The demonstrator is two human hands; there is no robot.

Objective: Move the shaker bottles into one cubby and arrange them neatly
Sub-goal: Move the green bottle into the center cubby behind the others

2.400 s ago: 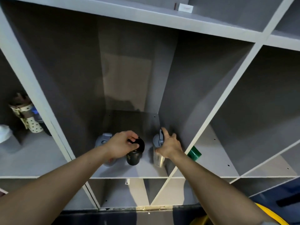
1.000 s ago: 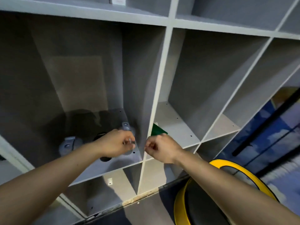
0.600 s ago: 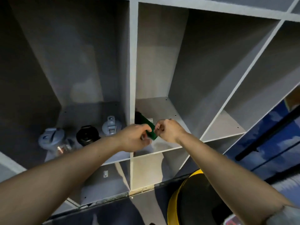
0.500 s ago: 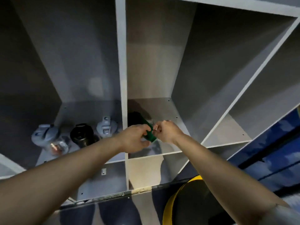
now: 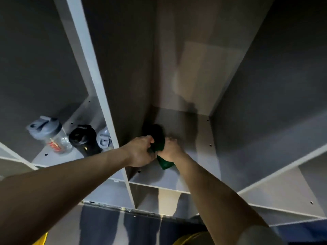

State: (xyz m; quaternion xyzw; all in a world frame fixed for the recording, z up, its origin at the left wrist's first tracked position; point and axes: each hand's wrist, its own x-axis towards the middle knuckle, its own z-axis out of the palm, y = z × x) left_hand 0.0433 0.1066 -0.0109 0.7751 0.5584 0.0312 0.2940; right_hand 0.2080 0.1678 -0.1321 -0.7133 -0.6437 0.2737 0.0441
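Note:
A green shaker bottle with a black lid (image 5: 160, 142) stands tilted near the left wall of the middle cubby. My left hand (image 5: 140, 151) and my right hand (image 5: 169, 150) both grip it, one on each side. In the cubby to the left stand three bottles in a row: a clear one with a grey lid (image 5: 48, 134), a black one (image 5: 84, 139), and a grey-lidded one (image 5: 104, 138) half hidden by the white divider (image 5: 99, 89).
The grey shelf (image 5: 185, 131) under the green bottle has bare floor to its right. More cubbies lie to the right and below. A yellow rim (image 5: 192, 237) shows at the bottom edge, over a dark blue floor.
Both hands left the bottles in the left cubby and moved right into the middle cubby. They closed on the green bottle. My view swung right and closer.

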